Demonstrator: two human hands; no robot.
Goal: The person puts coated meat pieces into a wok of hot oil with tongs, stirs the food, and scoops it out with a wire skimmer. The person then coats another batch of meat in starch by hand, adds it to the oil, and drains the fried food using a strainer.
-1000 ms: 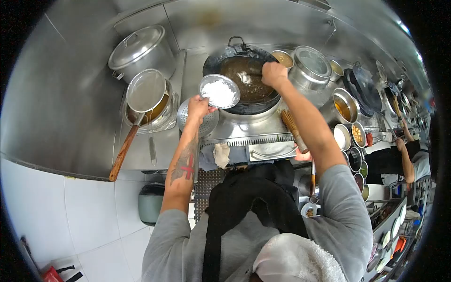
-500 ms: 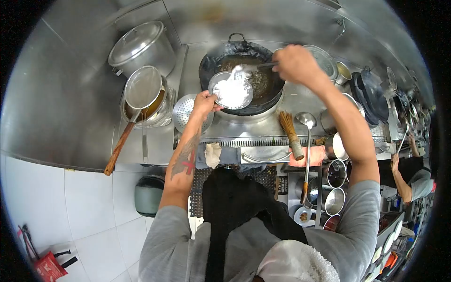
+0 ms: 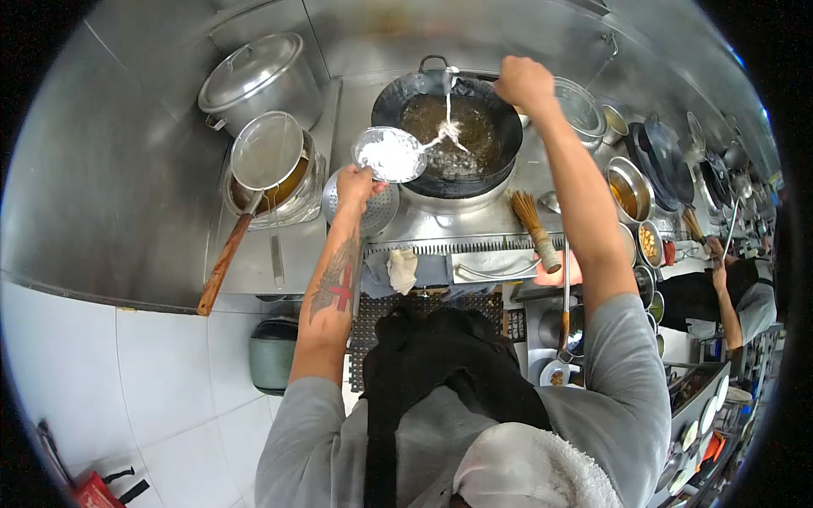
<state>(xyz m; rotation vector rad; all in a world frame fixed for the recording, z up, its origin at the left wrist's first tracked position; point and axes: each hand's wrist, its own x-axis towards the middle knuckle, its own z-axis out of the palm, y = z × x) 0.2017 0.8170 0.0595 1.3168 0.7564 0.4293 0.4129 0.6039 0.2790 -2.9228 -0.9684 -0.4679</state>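
Observation:
My left hand (image 3: 356,185) grips the rim of a bowl (image 3: 391,156) filled with a white, wet-looking mixture, tilted beside the left edge of a black wok (image 3: 511,148). Dark, bubbling oil (image 3: 415,114) lies in the wok. Above its far right rim, my right hand (image 3: 523,82) is closed round a dark-handled utensil (image 3: 486,77), whose exact kind I cannot make out. From the utensil's tip a white strand (image 3: 449,103) hangs down to a white-coated clump (image 3: 449,132) over the oil, joined by a trail to the bowl's lip.
A perforated skimmer (image 3: 373,212) lies under my left wrist. Left stand a lidded pot (image 3: 254,76) and a wooden-handled strainer (image 3: 268,151) over a pot. Right are a bamboo brush (image 3: 535,233), a ladle (image 3: 566,313) and metal bowls (image 3: 631,188). A co-worker (image 3: 735,296) stands far right.
My right hand has risen and moved away, lifting the utensil and drawing out the white strand. The bowl has shifted left, from over the wok to its edge.

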